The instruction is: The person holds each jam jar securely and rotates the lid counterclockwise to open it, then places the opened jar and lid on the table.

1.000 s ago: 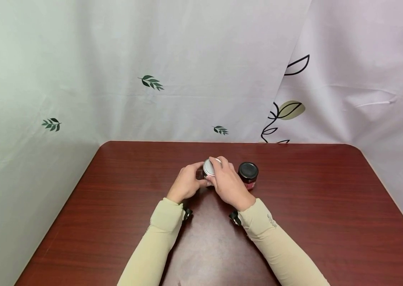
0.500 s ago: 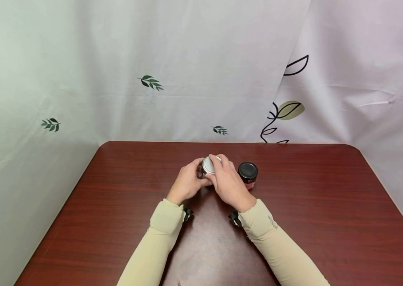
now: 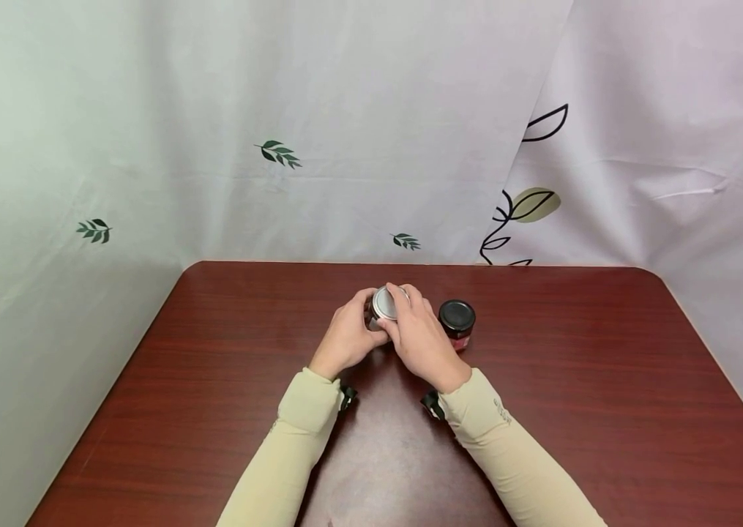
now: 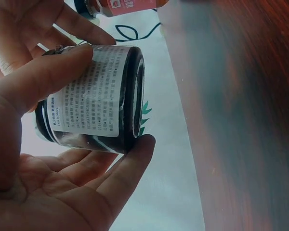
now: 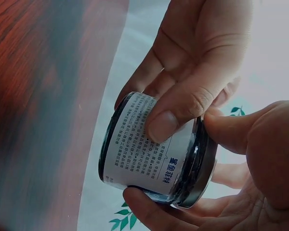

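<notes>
Table (image 3: 582,366), two jars (image 3: 384,304) (image 3: 457,316), one in fingers (image 4: 127,175)

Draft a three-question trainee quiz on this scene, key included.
1. True or false: the left hand and the right hand are on the same jar.
2. In the head view, what colour is that jar's lid? A) green B) silver C) red
3. Which hand is nearer the black-lidded jar?

Key: 1) true; 2) B; 3) the right hand.
</notes>
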The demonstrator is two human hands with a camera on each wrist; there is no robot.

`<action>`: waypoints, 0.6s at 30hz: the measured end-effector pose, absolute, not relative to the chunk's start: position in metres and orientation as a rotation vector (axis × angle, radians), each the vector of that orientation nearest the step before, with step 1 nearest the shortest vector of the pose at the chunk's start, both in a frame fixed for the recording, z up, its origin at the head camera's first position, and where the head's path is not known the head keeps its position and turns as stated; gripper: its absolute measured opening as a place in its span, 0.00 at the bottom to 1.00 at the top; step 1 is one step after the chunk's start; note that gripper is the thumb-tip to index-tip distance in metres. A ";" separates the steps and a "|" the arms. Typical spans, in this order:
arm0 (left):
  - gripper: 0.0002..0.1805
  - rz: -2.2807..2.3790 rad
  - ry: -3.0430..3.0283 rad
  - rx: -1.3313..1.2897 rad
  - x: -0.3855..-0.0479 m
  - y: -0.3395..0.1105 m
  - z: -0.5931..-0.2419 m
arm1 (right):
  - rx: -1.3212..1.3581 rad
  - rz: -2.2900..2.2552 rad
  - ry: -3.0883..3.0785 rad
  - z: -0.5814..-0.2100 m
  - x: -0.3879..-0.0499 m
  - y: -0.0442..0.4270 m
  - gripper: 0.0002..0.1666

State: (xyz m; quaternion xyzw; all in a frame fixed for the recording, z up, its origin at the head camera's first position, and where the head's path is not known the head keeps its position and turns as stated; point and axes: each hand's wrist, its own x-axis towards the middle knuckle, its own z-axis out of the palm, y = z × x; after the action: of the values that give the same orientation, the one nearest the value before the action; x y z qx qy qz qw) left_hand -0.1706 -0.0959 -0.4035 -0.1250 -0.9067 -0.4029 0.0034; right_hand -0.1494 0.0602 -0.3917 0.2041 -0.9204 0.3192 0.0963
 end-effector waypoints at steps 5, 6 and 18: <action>0.40 -1.246 -2.822 -0.395 -0.171 -0.096 -0.406 | 0.599 0.953 -2.722 -0.392 -0.149 0.059 0.33; 0.40 -1.245 -2.819 -0.394 -0.171 -0.096 -0.407 | 0.597 0.954 -2.721 -0.392 -0.149 0.059 0.33; 0.40 -1.251 -2.760 -0.383 -0.171 -0.094 -0.408 | 0.591 1.013 -2.695 -0.392 -0.149 0.058 0.32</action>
State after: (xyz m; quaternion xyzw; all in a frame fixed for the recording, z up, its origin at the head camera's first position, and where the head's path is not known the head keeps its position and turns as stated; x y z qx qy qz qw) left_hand -0.1709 -0.0936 -0.4076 -0.1252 -0.9028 -0.4092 0.0436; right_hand -0.1490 0.0584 -0.3917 0.2002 -0.9122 0.3429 0.1009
